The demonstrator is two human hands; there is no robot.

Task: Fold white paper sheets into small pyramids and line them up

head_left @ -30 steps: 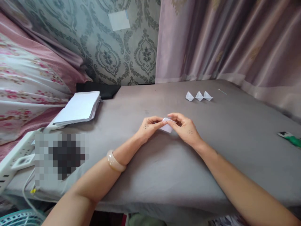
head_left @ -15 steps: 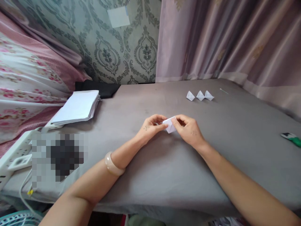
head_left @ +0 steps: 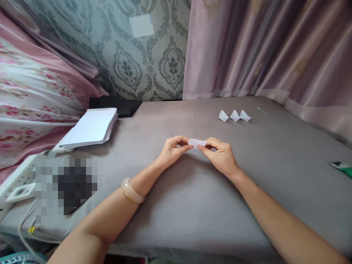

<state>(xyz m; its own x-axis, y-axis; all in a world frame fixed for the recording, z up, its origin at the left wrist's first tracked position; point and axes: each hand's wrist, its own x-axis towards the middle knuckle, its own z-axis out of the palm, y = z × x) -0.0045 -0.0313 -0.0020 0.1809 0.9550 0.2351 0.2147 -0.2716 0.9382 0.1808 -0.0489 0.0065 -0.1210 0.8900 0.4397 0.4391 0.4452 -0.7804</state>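
Observation:
A small piece of folded white paper is held between both hands above the grey-covered table. My left hand pinches its left end between thumb and fingers. At the right end, my right hand grips it the same way, with the thumb along its lower edge. The paper's upper part shows as a flat band with a crease; thumbs and fingers cover the rest. Beyond the right hand, three folded white paper shapes stand in a row, each with a pointed top.
At the left lies a stack of white paper by a dark folded item. A white power strip and cables run along the left edge, near a blurred dark patch. A green-handled tool lies far right, a thin white stick at the back.
The folded paper has turned from a downward-pointing shape to a flatter, narrow band. My right thumb has moved down and left to its lower edge, near my left thumb.

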